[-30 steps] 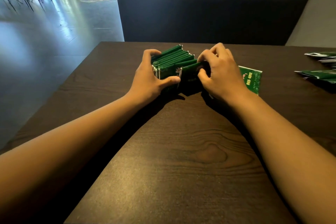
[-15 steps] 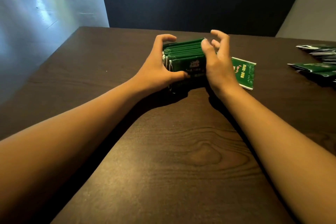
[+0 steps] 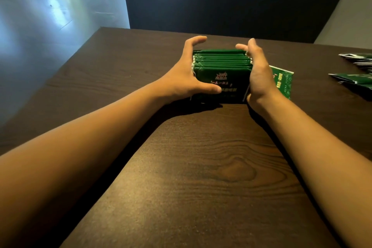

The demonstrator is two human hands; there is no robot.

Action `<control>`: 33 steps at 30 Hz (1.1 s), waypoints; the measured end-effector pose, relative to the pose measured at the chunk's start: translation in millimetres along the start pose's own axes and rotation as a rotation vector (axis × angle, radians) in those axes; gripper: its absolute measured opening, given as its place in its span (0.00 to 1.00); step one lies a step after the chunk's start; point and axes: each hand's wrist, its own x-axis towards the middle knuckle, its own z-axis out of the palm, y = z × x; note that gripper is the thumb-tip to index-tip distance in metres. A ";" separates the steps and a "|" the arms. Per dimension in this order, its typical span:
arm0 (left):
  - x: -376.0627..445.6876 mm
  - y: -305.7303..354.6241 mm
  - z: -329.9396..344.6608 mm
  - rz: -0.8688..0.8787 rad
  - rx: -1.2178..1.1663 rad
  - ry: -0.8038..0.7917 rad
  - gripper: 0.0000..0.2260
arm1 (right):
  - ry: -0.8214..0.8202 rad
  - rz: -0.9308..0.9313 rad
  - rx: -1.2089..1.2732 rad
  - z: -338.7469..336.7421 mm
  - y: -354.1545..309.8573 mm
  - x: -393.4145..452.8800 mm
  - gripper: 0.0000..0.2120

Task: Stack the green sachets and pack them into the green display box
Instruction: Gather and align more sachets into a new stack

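Observation:
A stack of green sachets (image 3: 221, 60) stands on edge on the dark wooden table (image 3: 201, 167), its printed front face towards me. My left hand (image 3: 185, 74) wraps the stack's left end, thumb across the front face and fingers arched over the far corner. My right hand (image 3: 259, 74) presses its palm and nearly straight fingers against the right end. A flat green printed packet (image 3: 282, 82) lies on the table just right of my right hand, partly hidden by it. I cannot tell whether this is the display box.
More loose green sachets (image 3: 356, 80) lie at the table's right edge, with another pile (image 3: 358, 58) behind them. A dark bench back (image 3: 221, 2) stands beyond the far edge. The table's left edge drops to a shiny floor.
The fanned, slanted sachets have been squared into a straight block. My right hand went from gripping the front of the stack to lying flat against its right end.

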 end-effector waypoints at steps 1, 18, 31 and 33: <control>1.0 -0.9 0.9 0.015 0.039 0.034 0.47 | 0.005 -0.024 -0.075 -0.2 0.3 -0.5 0.22; 5.0 -10.4 1.1 -0.009 0.047 0.408 0.34 | -0.102 0.195 -1.555 -18.8 -2.2 7.2 0.23; 2.5 -9.9 -0.1 -0.001 0.057 0.489 0.33 | -0.128 0.014 -1.536 -8.6 -1.1 -0.1 0.29; 2.5 -10.2 -0.2 -0.006 0.062 0.484 0.33 | -0.134 -0.053 -1.513 -7.6 -0.1 -0.1 0.27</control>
